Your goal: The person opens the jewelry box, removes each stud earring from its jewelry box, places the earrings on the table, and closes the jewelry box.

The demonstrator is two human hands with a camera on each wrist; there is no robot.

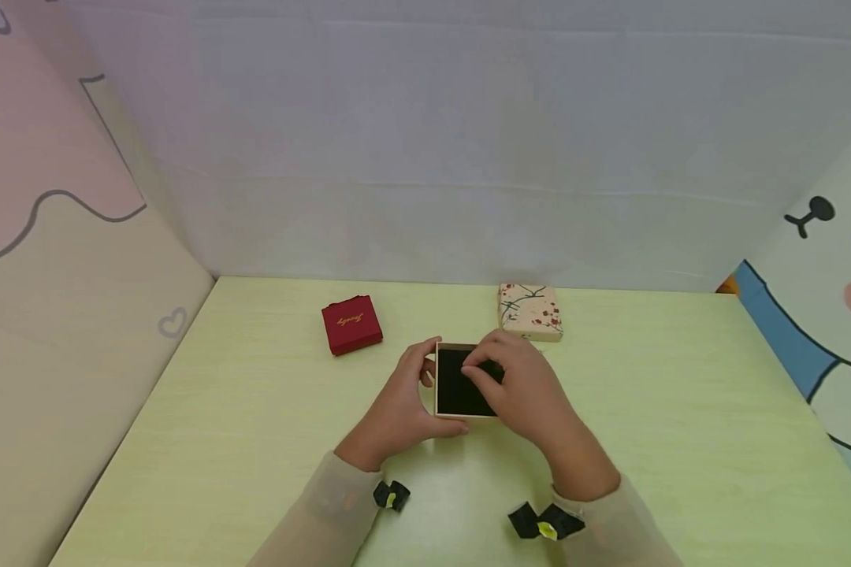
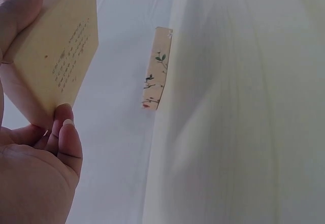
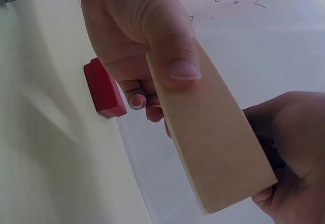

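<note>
My left hand (image 1: 404,405) grips a shallow cream box (image 1: 466,416) by its left side, thumb along the near edge and fingers at the far side. A black lining (image 1: 454,390) fills the box, which is held above the table. Small printed lines mark its underside (image 2: 66,56) in the left wrist view. Over the lining my right hand (image 1: 528,386) brings thumb and forefinger together; whether something small is pinched there is too small to tell. In the right wrist view the left thumb lies across the box's plain side (image 3: 218,142).
A floral-patterned box piece (image 1: 532,313) lies on the table just beyond the right hand. Farther left sits a red box (image 1: 352,324) with gold lettering. The pale table (image 1: 681,409) meets a white cloth backdrop (image 1: 425,142) behind, with printed panels at both sides.
</note>
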